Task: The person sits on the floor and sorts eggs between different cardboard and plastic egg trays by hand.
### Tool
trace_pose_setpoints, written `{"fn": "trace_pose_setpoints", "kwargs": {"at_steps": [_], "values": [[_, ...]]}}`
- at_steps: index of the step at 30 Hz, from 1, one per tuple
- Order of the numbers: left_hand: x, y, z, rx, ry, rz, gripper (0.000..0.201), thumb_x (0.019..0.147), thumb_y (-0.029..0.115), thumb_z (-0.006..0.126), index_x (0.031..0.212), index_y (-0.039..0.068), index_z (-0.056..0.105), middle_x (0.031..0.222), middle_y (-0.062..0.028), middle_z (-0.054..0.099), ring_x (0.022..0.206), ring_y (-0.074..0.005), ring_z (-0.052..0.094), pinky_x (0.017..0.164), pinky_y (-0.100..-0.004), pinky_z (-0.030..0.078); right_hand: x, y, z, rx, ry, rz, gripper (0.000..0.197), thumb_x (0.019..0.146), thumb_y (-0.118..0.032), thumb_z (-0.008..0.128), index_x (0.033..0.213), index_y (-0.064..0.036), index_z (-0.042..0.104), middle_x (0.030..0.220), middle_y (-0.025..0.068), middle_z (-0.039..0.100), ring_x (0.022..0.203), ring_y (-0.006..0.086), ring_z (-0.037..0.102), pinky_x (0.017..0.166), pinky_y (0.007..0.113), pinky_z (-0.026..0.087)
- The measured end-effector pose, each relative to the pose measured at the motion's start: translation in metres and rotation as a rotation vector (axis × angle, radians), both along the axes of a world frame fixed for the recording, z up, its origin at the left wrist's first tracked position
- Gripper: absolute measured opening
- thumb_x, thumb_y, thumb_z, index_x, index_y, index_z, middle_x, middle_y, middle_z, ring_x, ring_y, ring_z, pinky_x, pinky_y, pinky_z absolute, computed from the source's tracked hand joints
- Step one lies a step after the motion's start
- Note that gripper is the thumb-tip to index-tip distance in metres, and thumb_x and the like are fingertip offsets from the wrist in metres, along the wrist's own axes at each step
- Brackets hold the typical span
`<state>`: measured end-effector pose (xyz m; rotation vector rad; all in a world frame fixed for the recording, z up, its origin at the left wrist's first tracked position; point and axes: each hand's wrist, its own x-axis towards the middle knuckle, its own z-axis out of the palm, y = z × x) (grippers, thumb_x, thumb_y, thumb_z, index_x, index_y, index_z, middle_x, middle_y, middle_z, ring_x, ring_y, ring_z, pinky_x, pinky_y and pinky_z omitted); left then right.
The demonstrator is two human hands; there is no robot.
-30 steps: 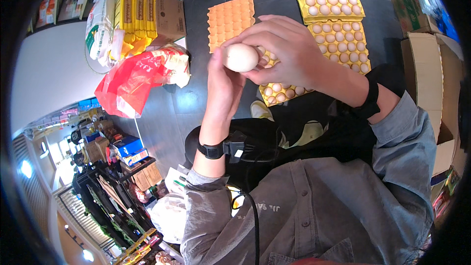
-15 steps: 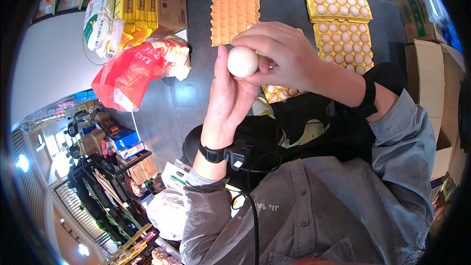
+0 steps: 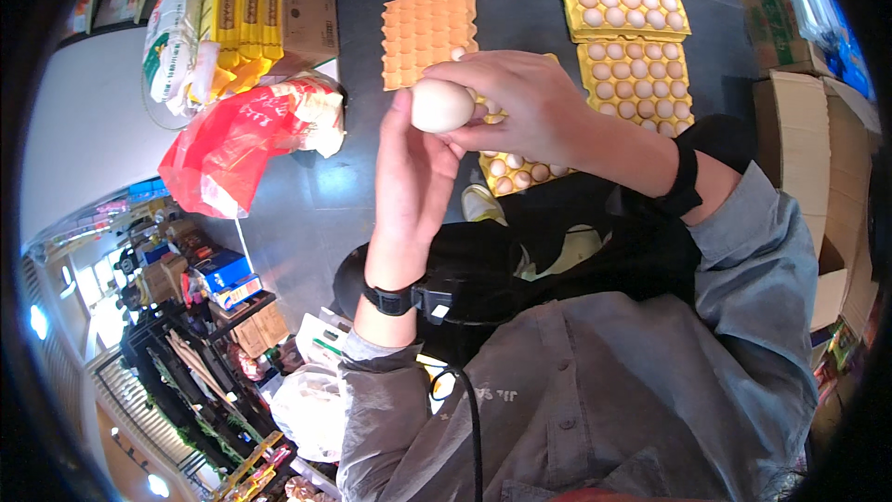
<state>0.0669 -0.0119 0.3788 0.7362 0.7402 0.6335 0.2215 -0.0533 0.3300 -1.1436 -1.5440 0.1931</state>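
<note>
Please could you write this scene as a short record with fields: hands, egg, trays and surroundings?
Egg: pale, held up between both hands
Left hand: thumb against the egg's left side; the rest partly hidden
Right hand: grips the egg from the right
Orange tray: on the floor, an egg showing near its lower right corner
Yellow trays: holding many eggs; one tray partly hidden by the right hand
Surroundings: red bag at left, open cardboard box at right
</note>
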Motion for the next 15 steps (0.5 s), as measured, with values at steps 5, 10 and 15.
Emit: {"fn": "trace_pose_setpoints", "kwargs": {"at_steps": [5, 10, 15], "values": [[-0.003, 0.006, -0.015, -0.175, 0.032, 0.004, 0.055, 0.097, 0.050, 0.047, 0.121, 0.001, 0.047, 0.119, -0.0179, 0.060, 0.108, -0.0252, 0.059, 0.094, -0.0381, 0.046, 0.006, 0.006, -0.013, -0.176, 0.059, 0.009, 0.050, 0.074, -0.030, 0.077, 0.116, -0.0079, 0.063, 0.095, 0.0106, 0.069, 0.084, 0.0237, 0.068, 0.073, 0.032, 0.052], [-0.032, 0.037, -0.020, -0.298, 0.021, 0.264, 0.034, 0.093, 0.031, 0.058, 0.110, 0.003, 0.049, 0.106, -0.0137, 0.061, 0.099, -0.0247, 0.060, 0.089, -0.0368, 0.048, 0.034, 0.031, -0.055, -0.535, 0.150, -0.069, 0.045, 0.081, -0.030, 0.073, 0.117, -0.0063, 0.063, 0.101, 0.0114, 0.069, 0.091, 0.0219, 0.066, 0.080, 0.032, 0.051], [-0.060, 0.063, 0.001, -0.226, -0.122, 0.354, 0.027, 0.091, 0.023, 0.058, 0.106, 0.002, 0.052, 0.103, -0.0133, 0.061, 0.093, -0.0234, 0.059, 0.086, -0.0367, 0.047, 0.052, 0.061, -0.154, -0.769, 0.031, -0.096, 0.037, 0.082, -0.032, 0.070, 0.108, -0.0056, 0.066, 0.095, 0.0130, 0.069, 0.086, 0.0289, 0.066, 0.077, 0.038, 0.052]]}}
